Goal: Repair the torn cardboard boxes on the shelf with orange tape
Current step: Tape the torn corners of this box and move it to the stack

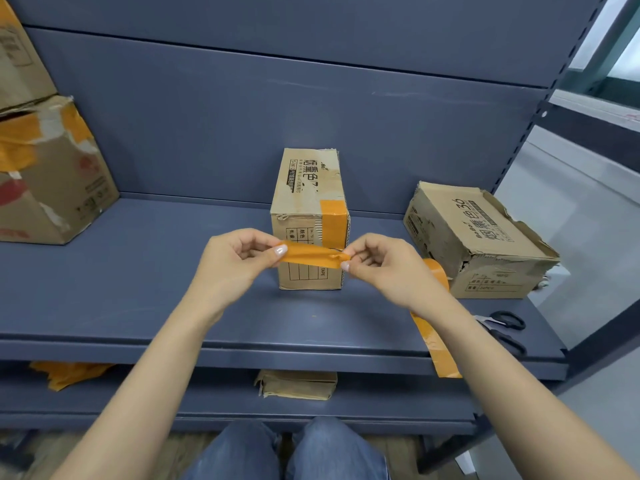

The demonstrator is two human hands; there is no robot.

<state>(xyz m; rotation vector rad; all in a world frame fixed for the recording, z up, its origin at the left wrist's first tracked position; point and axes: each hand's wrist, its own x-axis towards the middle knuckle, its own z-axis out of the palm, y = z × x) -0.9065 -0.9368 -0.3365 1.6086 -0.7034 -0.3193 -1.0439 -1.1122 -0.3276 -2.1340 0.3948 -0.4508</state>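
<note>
Both hands are up in front of the middle box [310, 216] on the shelf [145, 278]. My left hand [235, 259] pinches one end of a strip of orange tape [313, 255] between thumb and fingers, and my right hand [384, 263] pinches the other end, so the strip runs straight across between them, just in front of the box's lower face. The tape looks a bit crumpled near the right fingertips. A longer tail of tape [434, 327] hangs down behind my right wrist and drops past the front lip of the shelf. I can't tell whether it joins the strip I'm holding or where the roll is.

The middle box stands upright, narrow end toward me, and already has an orange patch [333, 223] over its top right front corner. To its right, well apart, a second box [474, 240] sits tilted, its top edge ragged and torn along the right side. Black-handled scissors [504, 329] lie on the shelf near the right front corner, just in front of that box.

Far left there's a bigger box [52, 178] with messy orange tape across its top, and another box [20, 53] stacked on it. On the lower shelf I can see a flattened piece of cardboard [298, 384] under the middle and some crumpled orange stuff [69, 374] at the left. Blue-jeaned knees [287, 452] are at the bottom of the view.
</note>
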